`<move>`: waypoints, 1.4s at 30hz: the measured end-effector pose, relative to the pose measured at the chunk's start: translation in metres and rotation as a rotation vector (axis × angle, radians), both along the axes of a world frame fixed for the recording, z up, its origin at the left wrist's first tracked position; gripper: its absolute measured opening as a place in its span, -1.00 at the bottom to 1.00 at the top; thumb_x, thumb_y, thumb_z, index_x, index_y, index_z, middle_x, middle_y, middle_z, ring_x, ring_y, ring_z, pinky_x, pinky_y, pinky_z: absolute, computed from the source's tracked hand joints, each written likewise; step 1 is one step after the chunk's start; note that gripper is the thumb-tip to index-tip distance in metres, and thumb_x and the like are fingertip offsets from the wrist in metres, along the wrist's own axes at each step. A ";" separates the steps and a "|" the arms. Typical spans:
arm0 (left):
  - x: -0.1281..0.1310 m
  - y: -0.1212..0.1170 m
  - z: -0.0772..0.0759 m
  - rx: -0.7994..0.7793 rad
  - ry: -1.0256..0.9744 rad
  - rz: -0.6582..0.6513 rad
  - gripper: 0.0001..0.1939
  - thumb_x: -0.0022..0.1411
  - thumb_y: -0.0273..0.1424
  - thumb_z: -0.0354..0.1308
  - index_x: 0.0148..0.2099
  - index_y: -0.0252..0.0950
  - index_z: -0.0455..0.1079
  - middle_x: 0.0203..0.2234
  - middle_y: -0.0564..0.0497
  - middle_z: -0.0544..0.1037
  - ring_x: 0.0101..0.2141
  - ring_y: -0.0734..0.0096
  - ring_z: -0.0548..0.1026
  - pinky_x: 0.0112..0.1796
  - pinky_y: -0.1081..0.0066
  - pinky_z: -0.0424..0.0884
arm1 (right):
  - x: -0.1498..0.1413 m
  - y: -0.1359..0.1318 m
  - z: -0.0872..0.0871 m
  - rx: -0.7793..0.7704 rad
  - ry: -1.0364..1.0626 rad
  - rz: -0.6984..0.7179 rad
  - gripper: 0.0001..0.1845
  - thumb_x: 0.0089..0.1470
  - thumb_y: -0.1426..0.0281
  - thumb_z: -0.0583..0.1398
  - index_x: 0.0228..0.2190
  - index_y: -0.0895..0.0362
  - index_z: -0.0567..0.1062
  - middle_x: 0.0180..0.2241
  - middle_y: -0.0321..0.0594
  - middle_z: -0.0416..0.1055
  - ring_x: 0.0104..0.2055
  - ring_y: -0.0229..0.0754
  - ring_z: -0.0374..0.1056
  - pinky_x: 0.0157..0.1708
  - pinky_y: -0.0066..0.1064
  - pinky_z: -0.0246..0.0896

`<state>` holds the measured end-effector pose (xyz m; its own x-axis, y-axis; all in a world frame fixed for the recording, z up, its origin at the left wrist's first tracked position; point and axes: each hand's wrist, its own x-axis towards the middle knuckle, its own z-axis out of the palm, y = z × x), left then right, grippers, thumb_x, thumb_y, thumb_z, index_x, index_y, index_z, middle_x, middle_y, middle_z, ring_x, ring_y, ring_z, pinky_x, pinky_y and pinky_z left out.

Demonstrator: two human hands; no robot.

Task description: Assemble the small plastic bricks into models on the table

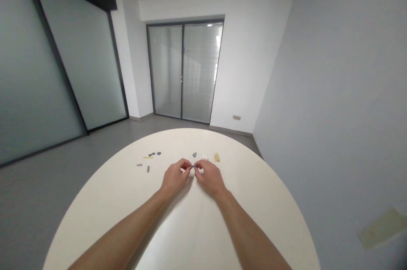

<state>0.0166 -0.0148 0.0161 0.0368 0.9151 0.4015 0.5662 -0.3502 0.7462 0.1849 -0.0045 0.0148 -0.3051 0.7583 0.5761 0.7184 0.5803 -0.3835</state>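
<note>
Grey plastic piece (192, 167): We see this small part pinched between both hands, above the round surface and nearer its middle than its rim. It is too small for us to make out its exact form, and plastic is our best reading of the material. We judge it light and stiff, with little for the fingers to hold, so it is best taken by its two ends, as it is here.
Long axis: We read it as lying roughly level, running side to side across our view, with one end toward each hand. The fingertips hide much of it, so we cannot be sure.
Left hand (176, 178): Its grip is closed in a tight pinch on the piece's left end.
Right hand (210, 179): Its grip is closed the same way on the right end, just beside the left hand.
Nearby parts: Ahead of the right hand we see a small grey block (194, 154), a white piece (205, 157) and a tan plate (216, 157). Farther left lie dark pieces (151, 154), a tan strip (148, 157), a grey stub (139, 164) and a grey bar (148, 169).
Surface: We see a round cream surface (254, 215) carrying every part.
Room: Beyond it are a grey floor (38, 202), frosted glass partitions (41, 70) and a glazed door with blinds (184, 70).
</note>
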 end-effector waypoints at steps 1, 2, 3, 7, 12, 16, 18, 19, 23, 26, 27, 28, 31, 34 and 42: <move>0.000 0.000 0.000 -0.004 -0.001 0.000 -0.83 0.23 -0.31 0.07 -0.22 -0.17 0.48 -0.32 0.04 0.63 -0.32 0.37 0.55 -0.27 0.42 0.43 | 0.000 0.000 0.000 -0.001 -0.001 -0.002 -0.90 0.15 0.43 0.16 -0.27 0.07 0.47 -0.30 -0.26 0.48 -0.21 -0.18 0.36 -0.17 -0.40 0.17; 0.000 0.000 0.000 -0.010 -0.001 0.000 -0.84 0.23 -0.31 0.08 -0.22 -0.17 0.47 -0.32 0.04 0.63 -0.32 0.37 0.56 -0.28 0.42 0.43 | 0.000 0.000 0.000 -0.003 -0.004 -0.004 -0.90 0.14 0.43 0.16 -0.27 0.06 0.47 -0.31 -0.26 0.48 -0.21 -0.18 0.36 -0.17 -0.40 0.17; 0.001 0.000 0.001 -0.017 0.000 0.000 -0.84 0.23 -0.31 0.08 -0.23 -0.17 0.47 -0.32 0.04 0.63 -0.32 0.37 0.56 -0.28 0.42 0.43 | 0.000 0.000 0.000 -0.006 -0.007 -0.007 -0.90 0.14 0.43 0.16 -0.27 0.06 0.47 -0.31 -0.26 0.48 -0.21 -0.18 0.36 -0.18 -0.39 0.18; 0.002 0.000 0.000 -0.028 0.003 0.000 -0.83 0.23 -0.31 0.07 -0.20 -0.17 0.47 -0.30 0.03 0.64 -0.31 0.36 0.57 -0.27 0.43 0.43 | 0.000 -0.001 0.001 -0.003 -0.013 -0.007 -0.87 0.13 0.44 0.15 -0.26 0.05 0.47 -0.30 -0.27 0.49 -0.21 -0.18 0.37 -0.17 -0.39 0.18; 0.003 -0.001 -0.001 -0.030 0.001 -0.009 -0.79 0.21 -0.33 0.09 -0.12 -0.16 0.47 -0.30 0.02 0.64 -0.29 0.35 0.57 -0.26 0.42 0.44 | -0.001 -0.001 0.001 -0.010 -0.020 0.012 -0.81 0.11 0.48 0.15 -0.22 0.05 0.48 -0.26 -0.26 0.50 -0.19 -0.18 0.38 -0.15 -0.38 0.19; 0.004 0.000 0.000 -0.036 0.013 -0.037 -0.79 0.22 -0.32 0.07 -0.17 -0.17 0.51 -0.28 0.01 0.64 -0.28 0.34 0.57 -0.23 0.41 0.44 | -0.001 -0.001 0.001 -0.010 -0.019 0.001 -0.83 0.09 0.49 0.15 -0.26 0.05 0.48 -0.28 -0.26 0.51 -0.20 -0.17 0.38 -0.16 -0.38 0.19; 0.003 0.001 -0.001 -0.038 0.014 -0.032 -0.79 0.21 -0.32 0.07 -0.18 -0.17 0.51 -0.28 0.01 0.64 -0.30 0.35 0.57 -0.24 0.41 0.44 | -0.001 -0.001 0.001 -0.010 -0.016 -0.003 -0.83 0.08 0.49 0.16 -0.27 0.05 0.48 -0.29 -0.27 0.50 -0.20 -0.18 0.38 -0.16 -0.39 0.19; 0.003 0.001 -0.002 -0.037 0.013 -0.030 -0.80 0.21 -0.32 0.08 -0.18 -0.18 0.51 -0.29 0.02 0.64 -0.31 0.35 0.57 -0.25 0.42 0.44 | 0.000 -0.001 0.001 -0.011 -0.014 -0.005 -0.83 0.08 0.49 0.16 -0.27 0.05 0.48 -0.29 -0.27 0.50 -0.21 -0.18 0.38 -0.16 -0.39 0.19; 0.004 0.002 -0.004 -0.012 0.009 -0.030 -0.82 0.22 -0.33 0.08 -0.19 -0.17 0.50 -0.30 0.03 0.64 -0.32 0.37 0.57 -0.27 0.43 0.44 | 0.000 -0.001 0.001 -0.015 -0.009 -0.008 -0.82 0.08 0.49 0.15 -0.26 0.04 0.48 -0.28 -0.27 0.51 -0.20 -0.18 0.38 -0.15 -0.39 0.19; 0.004 0.001 -0.003 -0.011 0.004 -0.021 -0.80 0.24 -0.32 0.07 -0.15 -0.17 0.48 -0.29 0.02 0.64 -0.31 0.37 0.57 -0.27 0.43 0.44 | -0.001 -0.001 0.001 -0.013 -0.004 -0.009 -0.81 0.10 0.47 0.14 -0.23 0.04 0.48 -0.26 -0.26 0.51 -0.19 -0.19 0.39 -0.13 -0.40 0.19; 0.004 0.001 -0.002 -0.015 0.005 -0.018 -0.80 0.24 -0.32 0.07 -0.14 -0.18 0.48 -0.28 0.01 0.64 -0.31 0.37 0.57 -0.26 0.42 0.44 | -0.001 -0.001 0.001 -0.012 -0.003 -0.012 -0.80 0.10 0.47 0.14 -0.22 0.04 0.47 -0.26 -0.26 0.51 -0.20 -0.19 0.39 -0.14 -0.40 0.19; 0.004 0.000 -0.001 -0.018 0.007 -0.017 -0.80 0.24 -0.32 0.06 -0.14 -0.18 0.47 -0.28 0.01 0.64 -0.31 0.37 0.57 -0.26 0.42 0.44 | -0.001 -0.001 0.001 -0.012 -0.003 -0.015 -0.80 0.10 0.47 0.15 -0.21 0.04 0.47 -0.26 -0.26 0.51 -0.20 -0.19 0.39 -0.15 -0.40 0.20; 0.003 -0.001 0.000 -0.012 0.015 -0.014 -0.80 0.25 -0.31 0.05 -0.14 -0.17 0.47 -0.27 0.02 0.63 -0.30 0.37 0.57 -0.25 0.42 0.43 | -0.002 -0.002 0.002 -0.011 -0.004 -0.025 -0.81 0.10 0.47 0.15 -0.22 0.04 0.46 -0.29 -0.27 0.50 -0.22 -0.19 0.39 -0.17 -0.40 0.19; 0.002 0.000 0.000 0.000 0.014 -0.002 -0.81 0.25 -0.32 0.06 -0.15 -0.16 0.46 -0.28 0.03 0.63 -0.30 0.37 0.57 -0.25 0.42 0.42 | -0.002 -0.002 0.003 -0.009 0.005 -0.026 -0.85 0.12 0.45 0.14 -0.23 0.04 0.46 -0.30 -0.26 0.50 -0.23 -0.19 0.39 -0.19 -0.41 0.19; -0.001 0.004 -0.004 -0.004 -0.002 0.038 -0.78 0.25 -0.31 0.07 -0.09 -0.18 0.44 -0.27 0.01 0.63 -0.32 0.37 0.56 -0.25 0.40 0.42 | 0.000 -0.001 0.003 -0.011 0.020 -0.024 -0.87 0.17 0.42 0.13 -0.23 0.05 0.45 -0.29 -0.26 0.49 -0.23 -0.19 0.39 -0.18 -0.40 0.20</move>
